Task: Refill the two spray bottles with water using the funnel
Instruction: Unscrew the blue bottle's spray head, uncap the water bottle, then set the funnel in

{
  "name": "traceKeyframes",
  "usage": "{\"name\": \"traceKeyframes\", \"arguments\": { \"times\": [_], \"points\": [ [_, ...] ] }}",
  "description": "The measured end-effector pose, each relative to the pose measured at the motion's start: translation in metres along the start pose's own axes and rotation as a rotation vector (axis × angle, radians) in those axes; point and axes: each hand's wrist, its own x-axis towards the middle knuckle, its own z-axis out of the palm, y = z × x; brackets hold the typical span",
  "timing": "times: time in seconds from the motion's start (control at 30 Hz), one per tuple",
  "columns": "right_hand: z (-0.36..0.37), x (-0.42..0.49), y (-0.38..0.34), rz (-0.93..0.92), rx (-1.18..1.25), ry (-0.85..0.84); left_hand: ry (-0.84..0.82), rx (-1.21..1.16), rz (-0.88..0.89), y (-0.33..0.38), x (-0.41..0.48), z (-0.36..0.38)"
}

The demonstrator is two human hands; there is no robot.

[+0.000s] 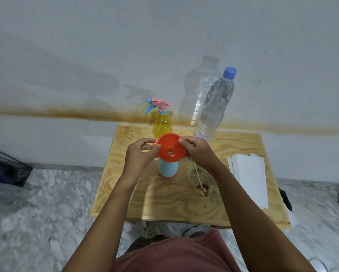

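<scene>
The left hand (139,154) and right hand (199,152) each pinch the rim of the orange funnel (170,149), held right over the top of the pale blue bottle (167,168), which stands upright on the wooden table (164,199). Just behind stands the yellow spray bottle (161,122) with its trigger head on. The capped water bottle (213,108) stands at the back right.
</scene>
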Motion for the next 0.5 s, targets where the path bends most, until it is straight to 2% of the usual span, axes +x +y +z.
{"name": "traceKeyframes", "arguments": {
  "times": [0.27,0.5],
  "points": [
    [0.006,0.008,0.013,0.055,-0.011,0.071,0.052,0.038,-0.055,-0.005,0.005,0.011],
    [0.014,0.011,0.017,0.044,-0.050,0.194,0.100,0.057,-0.018,-0.013,0.011,0.017]
  ]
}}
